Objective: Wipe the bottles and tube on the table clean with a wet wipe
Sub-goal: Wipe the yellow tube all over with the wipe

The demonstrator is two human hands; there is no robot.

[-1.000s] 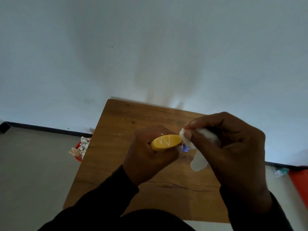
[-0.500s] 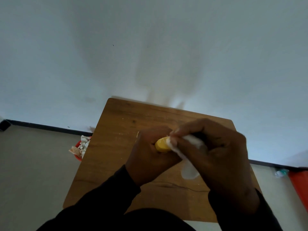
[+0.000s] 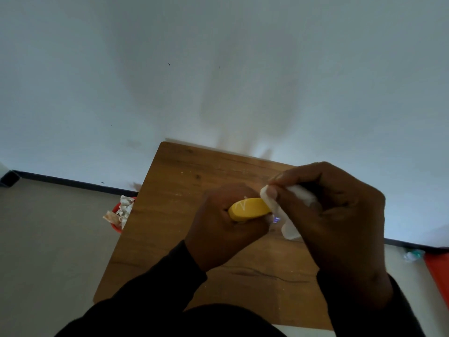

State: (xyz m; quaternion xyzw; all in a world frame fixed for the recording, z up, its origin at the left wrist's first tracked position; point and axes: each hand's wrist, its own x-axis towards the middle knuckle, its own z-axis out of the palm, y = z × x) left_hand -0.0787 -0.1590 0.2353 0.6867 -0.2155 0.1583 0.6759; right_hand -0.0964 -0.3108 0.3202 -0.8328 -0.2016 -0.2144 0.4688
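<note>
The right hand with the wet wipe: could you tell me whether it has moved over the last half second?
Yes. The right hand has drawn the wet wipe rightward off the yellow cap, toward the table's right edge.

Wooden table (image 3: 175, 215): brown grain top, rounded far-left corner, set close to a pale wall (image 3: 218, 69). Small whitish specks scattered over the far half of the top. 1 dark crack-like line in the grain runs across the near half. No loose object seen resting on the bare areas. Floor (image 3: 48, 239) at left carries a red bin (image 3: 116, 226) of crumpled paper, just beside the table's left edge.
</note>
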